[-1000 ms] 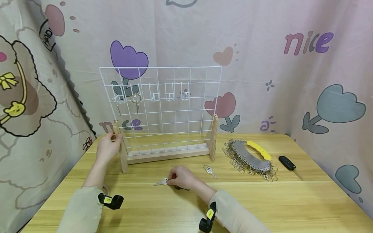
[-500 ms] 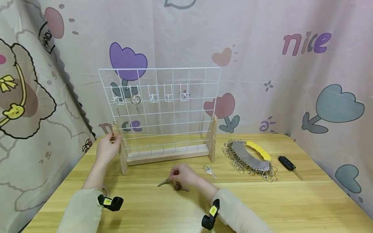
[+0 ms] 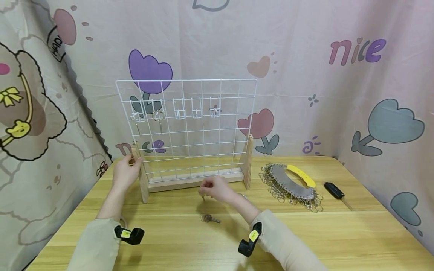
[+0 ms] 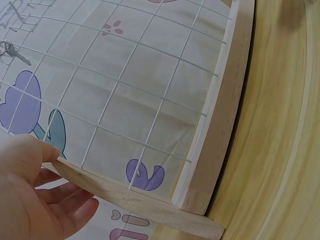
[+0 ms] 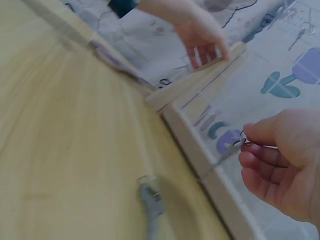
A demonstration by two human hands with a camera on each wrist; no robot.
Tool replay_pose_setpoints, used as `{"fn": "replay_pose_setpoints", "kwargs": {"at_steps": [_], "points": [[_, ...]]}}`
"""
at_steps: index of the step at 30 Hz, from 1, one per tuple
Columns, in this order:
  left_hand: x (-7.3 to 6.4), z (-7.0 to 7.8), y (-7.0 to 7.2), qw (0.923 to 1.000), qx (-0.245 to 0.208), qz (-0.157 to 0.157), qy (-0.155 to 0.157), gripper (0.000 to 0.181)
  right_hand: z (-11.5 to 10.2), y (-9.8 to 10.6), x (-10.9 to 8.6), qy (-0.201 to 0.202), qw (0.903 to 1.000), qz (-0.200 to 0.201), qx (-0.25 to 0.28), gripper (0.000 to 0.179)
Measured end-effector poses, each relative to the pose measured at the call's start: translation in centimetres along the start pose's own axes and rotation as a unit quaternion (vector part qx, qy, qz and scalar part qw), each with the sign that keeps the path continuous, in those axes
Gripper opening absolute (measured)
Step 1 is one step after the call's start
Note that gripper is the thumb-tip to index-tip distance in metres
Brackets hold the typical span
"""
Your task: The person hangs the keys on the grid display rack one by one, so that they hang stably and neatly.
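Observation:
My left hand [image 3: 124, 172] grips the wooden side post [image 4: 120, 192] of a white wire grid rack [image 3: 203, 131], thumb on one side and fingers on the other. Between thumb and fingertips my right hand [image 3: 218, 188] pinches a silver key [image 5: 231, 150] by its small ring, the blade hanging down in front of the rack's base. Below that hand, another key [image 3: 211, 218] with a ring lies on the table. Several white hooks [image 3: 179, 113] line the grid's upper part. One key with a large ring [image 3: 158, 116] hangs from the second hook, and a key [image 3: 137, 128] from the leftmost.
Behind the right wrist a silver key [image 3: 242, 195] lies mostly hidden. To the right are a grey curved holder [image 3: 288, 182] with a yellow handle and many rings, and a black car key [image 3: 334, 190]. A patterned curtain [image 3: 298, 75] hangs behind the table [image 3: 169, 241].
My right hand has lifted the silver key off the table and moved up and slightly right toward the rack, uncovering the other key. The left hand stays on the post.

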State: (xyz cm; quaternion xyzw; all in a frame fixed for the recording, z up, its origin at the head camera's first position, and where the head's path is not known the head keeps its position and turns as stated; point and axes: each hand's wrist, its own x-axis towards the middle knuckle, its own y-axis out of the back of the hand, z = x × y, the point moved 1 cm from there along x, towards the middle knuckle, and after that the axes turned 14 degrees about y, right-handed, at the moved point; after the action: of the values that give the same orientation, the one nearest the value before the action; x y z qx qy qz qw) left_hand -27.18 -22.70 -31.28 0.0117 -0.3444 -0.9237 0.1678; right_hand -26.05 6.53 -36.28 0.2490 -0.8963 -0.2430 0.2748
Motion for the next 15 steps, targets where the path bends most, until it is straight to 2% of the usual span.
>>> {"fn": "replay_pose_setpoints", "kwargs": {"at_steps": [8, 15], "points": [[-0.1, 0.1, 0.0, 0.9999, -0.011, -0.008, 0.005, 0.053, -2.2, 2.6, 2.3, 0.008, 0.9997, 0.021, 0.003, 0.011], [-0.1, 0.2, 0.1, 1.0, 0.002, -0.001, 0.003, 0.052, -4.8, 4.3, 4.5, 0.059, 0.9954, 0.069, 0.028, 0.014]]}}
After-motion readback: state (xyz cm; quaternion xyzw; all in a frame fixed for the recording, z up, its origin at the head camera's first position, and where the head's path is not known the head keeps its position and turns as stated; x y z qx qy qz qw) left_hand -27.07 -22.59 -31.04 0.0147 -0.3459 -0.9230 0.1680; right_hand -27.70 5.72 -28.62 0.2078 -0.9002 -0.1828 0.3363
